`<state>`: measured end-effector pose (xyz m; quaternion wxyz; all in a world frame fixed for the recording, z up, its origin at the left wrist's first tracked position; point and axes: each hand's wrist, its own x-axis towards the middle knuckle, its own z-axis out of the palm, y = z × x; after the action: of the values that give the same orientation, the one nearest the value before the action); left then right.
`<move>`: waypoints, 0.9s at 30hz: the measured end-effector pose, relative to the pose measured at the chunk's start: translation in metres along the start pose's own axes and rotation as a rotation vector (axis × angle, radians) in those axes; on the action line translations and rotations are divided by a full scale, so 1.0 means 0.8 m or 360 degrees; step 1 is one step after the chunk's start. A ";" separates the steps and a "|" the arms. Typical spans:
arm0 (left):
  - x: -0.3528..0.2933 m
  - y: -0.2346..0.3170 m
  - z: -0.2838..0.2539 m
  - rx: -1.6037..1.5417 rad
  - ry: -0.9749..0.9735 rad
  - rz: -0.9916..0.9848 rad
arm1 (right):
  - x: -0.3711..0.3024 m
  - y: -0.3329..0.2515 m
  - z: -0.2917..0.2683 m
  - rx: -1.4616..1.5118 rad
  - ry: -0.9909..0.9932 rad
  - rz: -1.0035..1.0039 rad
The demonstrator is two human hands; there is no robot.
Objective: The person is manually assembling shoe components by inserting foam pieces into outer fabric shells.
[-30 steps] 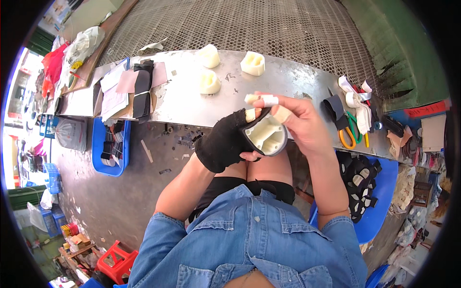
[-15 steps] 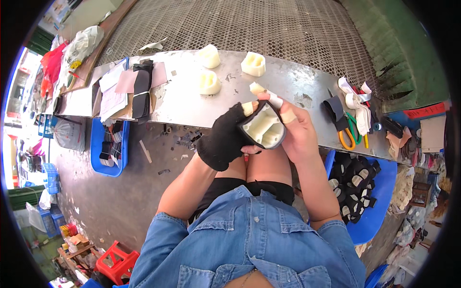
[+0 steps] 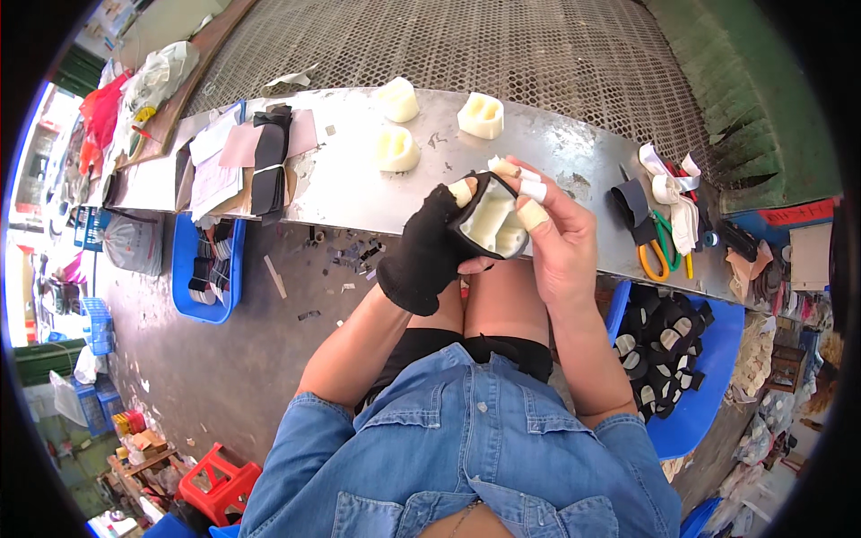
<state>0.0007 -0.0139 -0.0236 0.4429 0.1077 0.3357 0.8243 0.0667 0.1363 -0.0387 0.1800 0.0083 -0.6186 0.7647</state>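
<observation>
Left hand (image 3: 423,251), in a black knitted fingerless glove with its thumb tip wrapped in pale tape, clamped on a hollow, rounded cream plastic block with ribbed walls (image 3: 493,221), whose outside is wrapped in a smooth dark band. Right hand (image 3: 565,235), bare, with taped thumb and fingers at the block's right rim; whether these pinch it cannot be told. The block is held up, hollow side showing, at the near edge of the worn sheet-metal bench (image 3: 354,199). Toward the far edge stand three matching cream blocks (image 3: 482,116), faceted, with twin recesses. Toward the left end: a tied bundle of flat black strips (image 3: 271,163) on thin pink sheets (image 3: 239,145). Near the right end: orange-handled scissors (image 3: 654,263) and curled white fabric strips (image 3: 684,220). Below the right end: a glossy blue plastic bin (image 3: 720,368) of black pieces with pale oval patches (image 3: 664,350).
</observation>
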 end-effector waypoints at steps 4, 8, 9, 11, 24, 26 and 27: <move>0.001 -0.002 -0.010 -0.0148 -0.0204 0.0075 | 0.002 -0.015 0.012 0.0654 -0.0092 0.0309; 0.005 -0.002 0.000 -0.0227 -0.0012 0.0129 | 0.003 -0.001 0.011 0.0309 -0.0069 0.0000; 0.005 -0.005 0.002 -0.0069 0.0086 0.0167 | 0.004 0.002 0.009 0.0097 0.0019 -0.0069; 0.006 -0.010 -0.005 -0.0152 -0.0039 0.0182 | 0.004 0.002 0.008 0.0301 -0.0005 0.0063; 0.012 -0.022 0.022 -0.0225 0.0548 0.0442 | 0.002 -0.010 0.031 0.0362 -0.0082 0.0026; 0.011 -0.022 -0.001 -0.0218 0.0259 0.0374 | 0.004 -0.012 0.027 0.0554 -0.0054 0.0284; 0.010 -0.022 -0.005 -0.0275 0.0093 0.0374 | 0.003 -0.013 0.028 0.0556 -0.0050 0.0282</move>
<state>0.0060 -0.0024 -0.0389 0.3412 0.0837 0.2612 0.8991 0.0626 0.1174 -0.0231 0.0981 -0.0030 -0.4775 0.8731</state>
